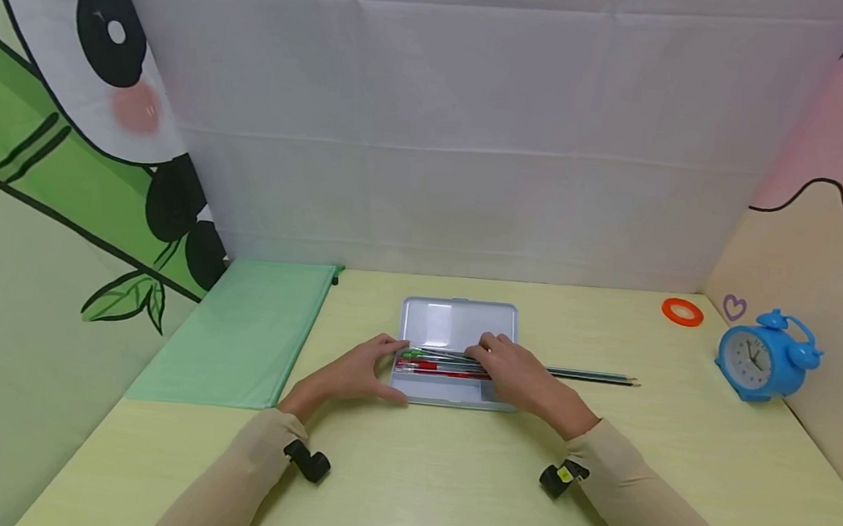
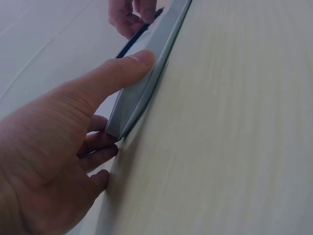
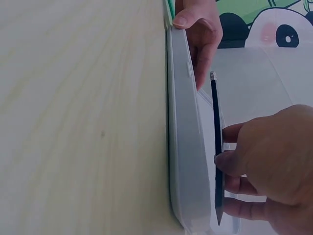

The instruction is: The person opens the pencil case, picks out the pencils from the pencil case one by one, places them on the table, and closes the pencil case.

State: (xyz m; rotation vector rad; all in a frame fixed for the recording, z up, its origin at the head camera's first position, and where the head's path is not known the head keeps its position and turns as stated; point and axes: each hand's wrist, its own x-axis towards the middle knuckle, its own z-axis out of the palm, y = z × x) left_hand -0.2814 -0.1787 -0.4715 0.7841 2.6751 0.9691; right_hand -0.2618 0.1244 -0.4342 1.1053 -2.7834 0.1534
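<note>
An open pale grey pencil case lies in the middle of the table, its lid tipped back. Red and green pens lie in its tray. My left hand grips the case's left end; in the left wrist view the thumb presses the near wall and the other fingers bend around the corner. Over the tray's right half, my right hand holds dark pencils, whose points stick out past the case on the right. The right wrist view shows one dark pencil pinched between thumb and fingers.
A green cloth-like pouch lies flat at the left of the table. At the back right are an orange ring and a blue alarm clock. A white sheet hangs behind the table.
</note>
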